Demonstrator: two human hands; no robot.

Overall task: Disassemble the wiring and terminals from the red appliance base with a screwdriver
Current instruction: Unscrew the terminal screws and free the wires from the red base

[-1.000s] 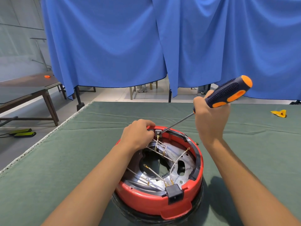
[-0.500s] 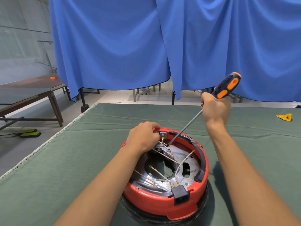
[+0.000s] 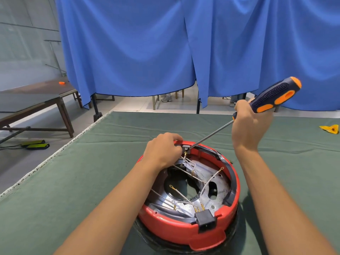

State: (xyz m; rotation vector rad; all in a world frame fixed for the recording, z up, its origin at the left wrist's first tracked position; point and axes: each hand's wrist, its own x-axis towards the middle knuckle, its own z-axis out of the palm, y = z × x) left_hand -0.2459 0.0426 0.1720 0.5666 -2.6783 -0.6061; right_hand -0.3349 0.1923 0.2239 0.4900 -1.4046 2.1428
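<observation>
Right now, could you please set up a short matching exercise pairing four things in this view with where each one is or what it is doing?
Things:
1. screwdriver
2. left hand
3. black socket
4. yellow piece

Places or states:
A. on the near rim of the red base
B. lying on the green cloth, far right
C. gripped by the right hand
D. resting on the base's far rim

Pairs: 1-C, 2-D, 3-A, 4-B

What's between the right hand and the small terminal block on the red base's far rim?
In the head view, only the screwdriver's bare steel shaft spans from the right hand to the small dark terminal block.
</observation>
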